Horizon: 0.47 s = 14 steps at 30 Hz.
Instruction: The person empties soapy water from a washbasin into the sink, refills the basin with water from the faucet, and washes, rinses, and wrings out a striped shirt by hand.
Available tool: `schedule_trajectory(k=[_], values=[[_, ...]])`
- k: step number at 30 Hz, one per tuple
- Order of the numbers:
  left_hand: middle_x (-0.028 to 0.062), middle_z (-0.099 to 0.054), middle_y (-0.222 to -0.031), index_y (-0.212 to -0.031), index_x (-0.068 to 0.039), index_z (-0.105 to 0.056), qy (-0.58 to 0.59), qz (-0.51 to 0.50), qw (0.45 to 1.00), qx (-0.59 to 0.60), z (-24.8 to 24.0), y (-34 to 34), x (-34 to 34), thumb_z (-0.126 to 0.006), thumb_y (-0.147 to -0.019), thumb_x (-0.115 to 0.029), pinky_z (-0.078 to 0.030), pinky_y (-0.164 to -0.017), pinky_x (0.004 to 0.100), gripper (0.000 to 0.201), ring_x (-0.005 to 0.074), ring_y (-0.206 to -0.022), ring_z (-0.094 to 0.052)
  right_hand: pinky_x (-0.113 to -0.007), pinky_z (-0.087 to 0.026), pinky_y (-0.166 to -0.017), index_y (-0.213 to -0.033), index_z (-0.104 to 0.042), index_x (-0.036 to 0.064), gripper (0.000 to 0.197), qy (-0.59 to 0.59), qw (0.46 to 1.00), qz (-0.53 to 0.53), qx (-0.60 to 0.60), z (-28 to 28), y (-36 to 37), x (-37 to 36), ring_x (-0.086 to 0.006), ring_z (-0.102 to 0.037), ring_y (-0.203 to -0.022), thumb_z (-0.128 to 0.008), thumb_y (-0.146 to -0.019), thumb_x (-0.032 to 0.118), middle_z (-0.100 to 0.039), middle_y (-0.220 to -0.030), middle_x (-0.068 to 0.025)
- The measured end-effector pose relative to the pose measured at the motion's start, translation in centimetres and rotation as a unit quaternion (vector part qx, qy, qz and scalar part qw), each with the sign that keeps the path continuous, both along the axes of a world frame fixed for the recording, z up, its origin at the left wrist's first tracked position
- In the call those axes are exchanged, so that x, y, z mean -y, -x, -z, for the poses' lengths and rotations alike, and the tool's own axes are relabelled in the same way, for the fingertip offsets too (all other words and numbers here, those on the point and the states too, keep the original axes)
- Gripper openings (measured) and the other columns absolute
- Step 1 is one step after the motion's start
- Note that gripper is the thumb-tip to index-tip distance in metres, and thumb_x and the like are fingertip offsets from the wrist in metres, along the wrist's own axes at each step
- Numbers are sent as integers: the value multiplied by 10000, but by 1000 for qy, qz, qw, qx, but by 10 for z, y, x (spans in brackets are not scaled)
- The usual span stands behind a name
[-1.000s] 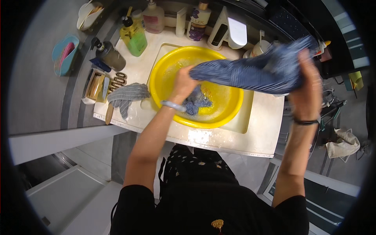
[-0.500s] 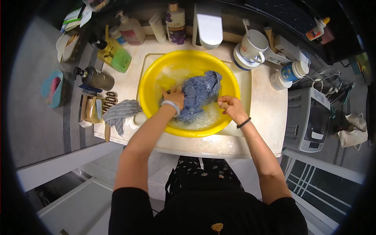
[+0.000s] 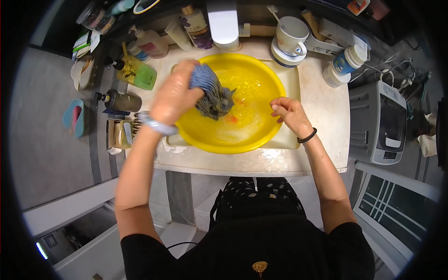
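A yellow plastic basin (image 3: pixel 228 150) stands on the pale washstand top, with some foamy water and small orange-red spots showing in it. Over its left side, my left hand (image 3: pixel 175 95), blurred by motion and wearing a pale bracelet, clutches a bunched blue-and-white striped cloth (image 3: pixel 207 88). The cloth's darker, wet-looking end hangs above the basin's middle. At the right rim, my right hand (image 3: pixel 293 116) has loosely bent fingers, slightly apart, with nothing between them. Whether its fingertips touch the rim I cannot tell. A dark beaded bracelet circles that wrist.
Pump bottles, including a yellow-green one (image 3: pixel 137 74) and a dark one (image 3: pixel 120 100), line the left side. A white faucet-like fixture (image 3: pixel 223 23) rises behind the basin. At the back right stand a white mug (image 3: pixel 292 33) and a blue-and-white container (image 3: pixel 345 64); a small washing machine (image 3: pixel 380 123) is beyond.
My left hand has lifted the striped cloth out of the water, up and leftward. My right hand has shifted slightly outward onto the rim area. The grey cloth at the left is no longer visible.
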State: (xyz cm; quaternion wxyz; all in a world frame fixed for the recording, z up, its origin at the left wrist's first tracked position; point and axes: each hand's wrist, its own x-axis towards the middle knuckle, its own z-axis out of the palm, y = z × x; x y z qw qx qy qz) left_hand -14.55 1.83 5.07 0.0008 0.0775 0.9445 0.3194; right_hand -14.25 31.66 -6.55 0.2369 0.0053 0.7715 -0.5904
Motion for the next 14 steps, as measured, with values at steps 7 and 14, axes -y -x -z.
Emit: schedule_trajectory(k=[7, 14], values=[[114, -216, -1498, -1244, -167, -489, 336, 35, 921, 195, 194, -13, -46, -530, -817, -129, -199, -987, 687, 431, 375, -1345, -265, -275, -471, -639, -923, -629, -27, 169, -4, 999, 1, -33, 18, -23, 8, -172, -602, -687, -595, -843, 117, -646, -770, -99], [79, -282, -1470, -941, -44, -643, 134, 16, 991, -8, 151, 0, -29, -630, -651, -42, -195, -1047, 601, 291, 281, -1353, -267, -352, -498, -705, -987, -628, 10, 248, -124, 971, -42, -201, 9, -23, 21, -306, -635, -766, -650, -808, 180, -642, -875, -211]])
